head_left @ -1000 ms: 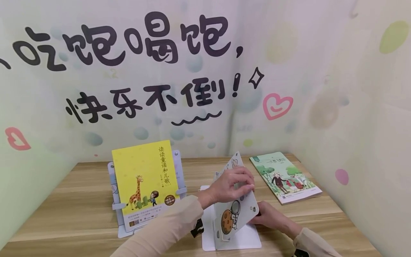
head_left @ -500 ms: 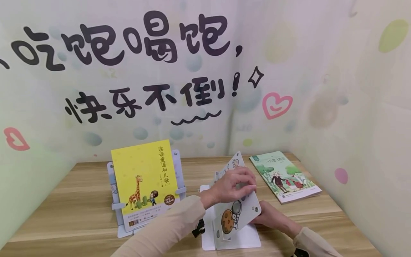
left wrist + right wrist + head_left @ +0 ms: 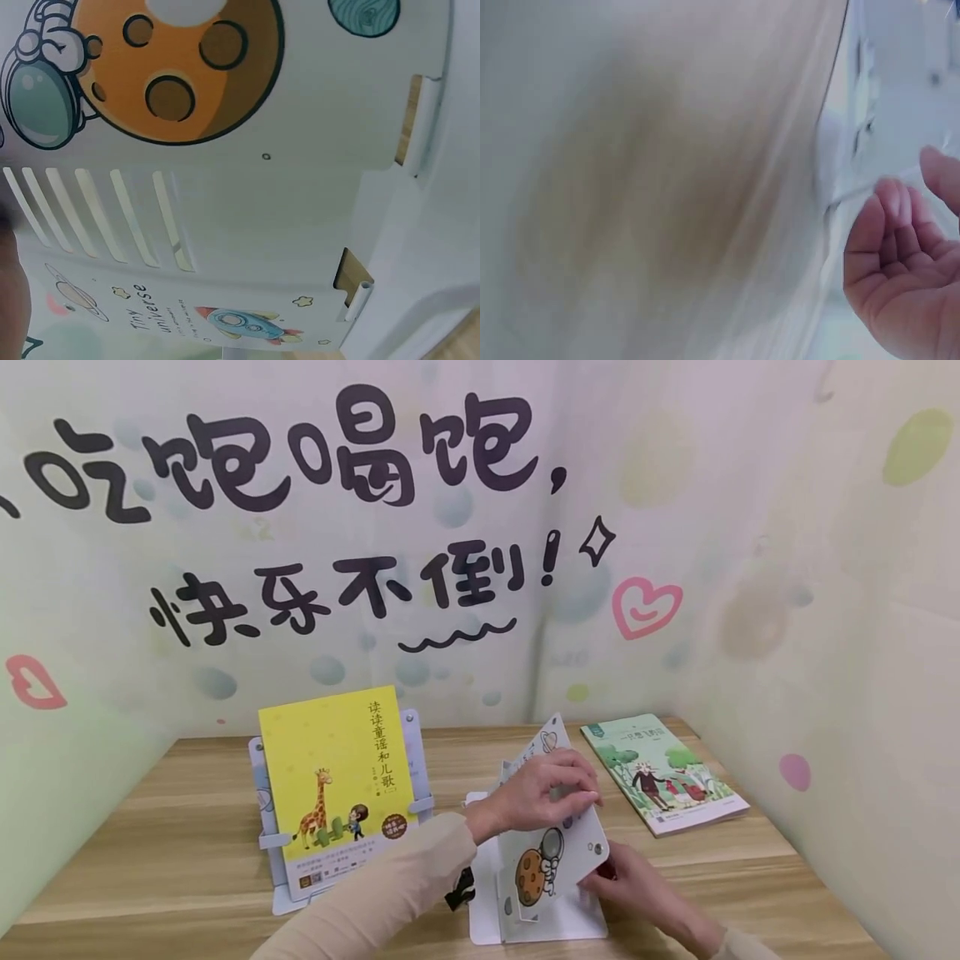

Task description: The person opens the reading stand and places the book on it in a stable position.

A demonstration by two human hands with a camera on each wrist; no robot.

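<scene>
A white book stand (image 3: 551,902) with space drawings stands on the table, its panel tilted up over a flat base. My left hand (image 3: 536,793) holds that panel by its upper edge, fingers bent over it. In the left wrist view the panel (image 3: 262,217) fills the picture, showing slots, small side clips and a rocket. My right hand (image 3: 630,885) is low at the stand's right side, behind the panel. In the right wrist view its fingers (image 3: 870,232) are loosely bent with a gap to the thumb, close to a thin wire (image 3: 851,195) of the stand.
On the left, a yellow book (image 3: 337,760) with a giraffe leans on a second stand (image 3: 417,756), kept by its side clips. A green picture book (image 3: 663,777) lies flat at the back right of the wooden table (image 3: 150,852). A printed cloth (image 3: 480,685) hangs behind.
My right hand has drawn slightly down and back from behind the panel, so more of its fingers show. The left hand and the stand have hardly moved.
</scene>
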